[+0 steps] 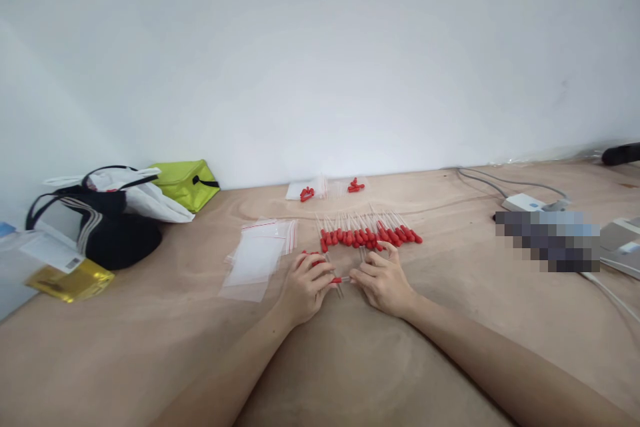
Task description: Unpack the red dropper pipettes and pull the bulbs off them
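My left hand [309, 283] is closed on a red rubber dropper bulb [337, 280]. From the right, my right hand [382, 278] pinches a thin clear dropper tube [345, 279], whose end meets the bulb between my fingers; how far it sits inside I cannot tell. More clear tubes [340, 291] lie under and between the hands. Some loose red bulbs [314, 255] show behind my left fingers, partly hidden. Just beyond both hands, a row of droppers with red bulbs [357, 237] lies with the bulbs toward me and the thin tubes pointing away.
Clear zip bags [255, 260] lie left of my left hand. Bags with red bulbs and tubes [327, 188] rest near the wall. At left are a black cap [120, 233], a lime-green bag [185, 183] and a yellow pouch [73, 280]; a power strip [523, 203] with cables is at right.
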`<action>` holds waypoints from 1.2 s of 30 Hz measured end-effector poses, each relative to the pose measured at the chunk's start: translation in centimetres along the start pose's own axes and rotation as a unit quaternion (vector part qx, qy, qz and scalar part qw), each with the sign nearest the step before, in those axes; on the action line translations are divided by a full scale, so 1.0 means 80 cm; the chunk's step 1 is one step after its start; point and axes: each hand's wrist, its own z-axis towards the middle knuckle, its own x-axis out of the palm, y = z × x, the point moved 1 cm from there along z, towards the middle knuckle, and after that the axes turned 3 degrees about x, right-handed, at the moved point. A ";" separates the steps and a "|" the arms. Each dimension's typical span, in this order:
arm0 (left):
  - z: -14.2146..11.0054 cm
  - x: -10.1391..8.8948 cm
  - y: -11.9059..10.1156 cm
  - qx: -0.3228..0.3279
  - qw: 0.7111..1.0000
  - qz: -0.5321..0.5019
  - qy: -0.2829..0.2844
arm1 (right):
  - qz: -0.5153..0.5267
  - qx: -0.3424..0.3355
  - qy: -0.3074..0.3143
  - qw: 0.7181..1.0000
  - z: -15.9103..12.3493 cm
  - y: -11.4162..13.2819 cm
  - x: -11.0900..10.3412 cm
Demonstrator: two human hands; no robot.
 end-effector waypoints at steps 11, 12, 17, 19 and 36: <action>-0.005 -0.005 -0.003 0.014 1.000 -0.021 -0.017 | 0.005 -0.009 -0.032 0.999 -0.001 0.001 -0.007; -0.005 -0.004 -0.003 0.014 1.000 -0.022 -0.018 | 0.006 -0.008 -0.032 0.999 -0.001 0.002 -0.006; -0.006 -0.001 -0.002 0.008 0.999 -0.025 -0.023 | 0.011 -0.002 -0.034 0.999 -0.002 0.003 -0.005; -0.007 -0.003 -0.001 0.007 0.999 -0.027 -0.023 | 0.013 -0.002 -0.027 1.000 -0.003 0.002 -0.006; -0.023 0.009 0.075 -0.318 0.944 0.038 -0.080 | 0.010 0.146 0.000 0.989 0.015 0.000 0.011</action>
